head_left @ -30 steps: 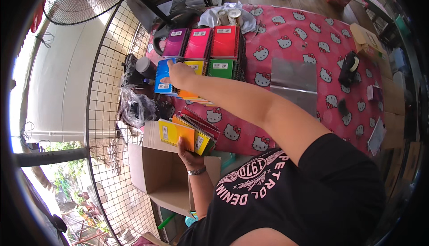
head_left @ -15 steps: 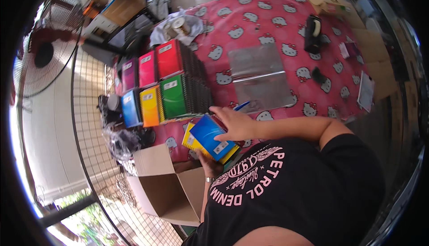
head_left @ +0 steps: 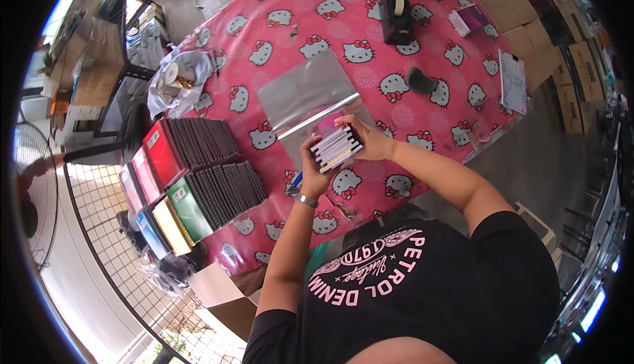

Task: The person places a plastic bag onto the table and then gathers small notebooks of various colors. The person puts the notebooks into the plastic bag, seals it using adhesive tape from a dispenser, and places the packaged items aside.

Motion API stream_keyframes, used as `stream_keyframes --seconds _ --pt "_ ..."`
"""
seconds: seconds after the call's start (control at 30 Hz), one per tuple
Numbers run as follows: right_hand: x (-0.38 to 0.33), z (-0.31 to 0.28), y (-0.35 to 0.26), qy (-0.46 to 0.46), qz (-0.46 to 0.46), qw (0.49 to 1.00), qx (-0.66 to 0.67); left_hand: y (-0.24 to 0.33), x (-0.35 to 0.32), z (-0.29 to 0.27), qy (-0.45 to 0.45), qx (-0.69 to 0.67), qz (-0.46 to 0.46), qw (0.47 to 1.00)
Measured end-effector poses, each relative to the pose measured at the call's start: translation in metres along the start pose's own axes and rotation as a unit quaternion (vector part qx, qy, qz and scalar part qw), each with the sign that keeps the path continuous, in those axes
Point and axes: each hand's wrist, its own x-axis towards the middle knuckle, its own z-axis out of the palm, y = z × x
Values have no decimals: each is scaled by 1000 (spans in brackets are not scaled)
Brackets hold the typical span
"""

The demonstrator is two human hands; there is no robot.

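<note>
Between both hands I hold a small stack of spiral notebooks (head_left: 335, 150), its page edges turned up. My left hand (head_left: 315, 171) is wrapped round the left side and my right hand (head_left: 367, 141) grips the right side. A magenta cover shows at the stack's far side. The stack is over the near edge of a clear plastic bag (head_left: 307, 90) lying flat on the table; whether they touch I cannot tell. Close to my left wrist lies a blue pen or cutter (head_left: 296, 183), partly hidden by the hand.
Rows of spiral notebooks (head_left: 218, 195) in several colours stand at the left of the pink patterned tablecloth (head_left: 284, 47). Far right are a black tape dispenser (head_left: 395, 17), a dark grey piece (head_left: 421, 81) and a small purple booklet stack (head_left: 467, 19). An open cardboard box (head_left: 218, 285) sits lower left.
My hands have brought the notebooks from beside the box, up and right to the plastic bag. The stack has turned from covers up to page edges up, and my view has shifted right.
</note>
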Motion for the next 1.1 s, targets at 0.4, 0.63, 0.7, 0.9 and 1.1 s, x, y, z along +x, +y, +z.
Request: stream_keyframes --seconds 0.4,0.63,0.7,0.9,1.1 --pt "8 27 45 15 -20 1000 -2 -55 20 -5 -9 260 108 959" --pt "24 -35 -33 -69 -53 972 -220 -57 25 -9 -11 267 102 958" --pt "19 -34 -63 -63 -138 958 -244 -56 27 -11 -34 276 100 955" --pt "21 0 -58 -96 -61 907 -406 -68 27 -12 -54 239 88 966" --pt "38 -14 -33 -99 -18 891 -442 -16 43 -10 -69 5 -117 991"
